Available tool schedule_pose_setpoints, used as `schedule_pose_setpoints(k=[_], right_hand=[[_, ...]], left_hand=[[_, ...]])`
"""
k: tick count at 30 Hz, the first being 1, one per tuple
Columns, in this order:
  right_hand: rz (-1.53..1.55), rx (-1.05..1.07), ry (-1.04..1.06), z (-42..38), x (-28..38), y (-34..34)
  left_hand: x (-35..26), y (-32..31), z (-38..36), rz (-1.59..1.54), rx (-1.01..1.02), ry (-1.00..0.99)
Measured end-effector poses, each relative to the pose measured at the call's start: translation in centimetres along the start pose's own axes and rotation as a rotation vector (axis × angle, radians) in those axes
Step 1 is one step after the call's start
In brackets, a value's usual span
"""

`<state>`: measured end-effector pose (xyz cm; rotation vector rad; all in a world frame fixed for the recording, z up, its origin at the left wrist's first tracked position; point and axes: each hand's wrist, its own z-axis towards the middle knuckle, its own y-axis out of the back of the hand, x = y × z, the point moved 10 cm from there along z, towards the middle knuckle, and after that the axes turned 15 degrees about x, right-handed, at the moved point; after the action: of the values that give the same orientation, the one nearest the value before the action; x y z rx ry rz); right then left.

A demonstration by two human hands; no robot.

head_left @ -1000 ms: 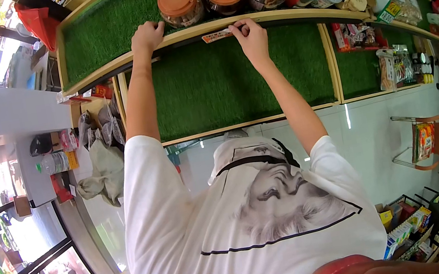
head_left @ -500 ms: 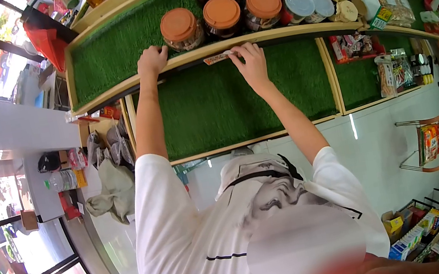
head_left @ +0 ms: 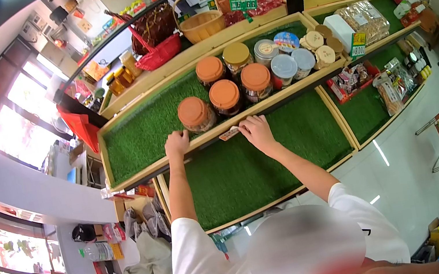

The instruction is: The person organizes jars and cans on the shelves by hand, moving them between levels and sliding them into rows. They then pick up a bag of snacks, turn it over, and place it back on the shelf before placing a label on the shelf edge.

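Reaching forward, left hand (head_left: 177, 144) curls partly closed over wooden shelf edge (head_left: 143, 172) beside orange-lidded jar (head_left: 195, 114); right hand (head_left: 257, 132), fingers bent, nearly closed, pinches small label's (head_left: 228, 133) end.

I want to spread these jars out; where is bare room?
Upper shelf: bare turf from its left end to the nearest orange-lidded jar, though the left hand is at the front edge. Lower shelf: the middle section, between wooden dividers, beneath the forearms. A smaller patch lies before the red tray. Crowded: upper shelf from the jars rightward.
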<state>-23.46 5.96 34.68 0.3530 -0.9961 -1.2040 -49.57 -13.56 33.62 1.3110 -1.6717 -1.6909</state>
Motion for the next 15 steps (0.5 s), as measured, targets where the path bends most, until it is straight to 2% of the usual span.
schedule_pose_setpoints(k=[8,11,15], right_hand=[[0.073,0.083,0.009,0.71,-0.28,0.01],[0.077,0.012,0.086,0.84,-0.13,0.24],[0.095,0.064,0.066,1.12,-0.01,-0.11]], left_hand=[[0.08,-0.08,0.07,-0.007,0.002,0.011],[0.12,-0.1,0.11,-0.006,0.007,0.013],[0.05,0.21,-0.37,-0.019,-0.01,0.017]])
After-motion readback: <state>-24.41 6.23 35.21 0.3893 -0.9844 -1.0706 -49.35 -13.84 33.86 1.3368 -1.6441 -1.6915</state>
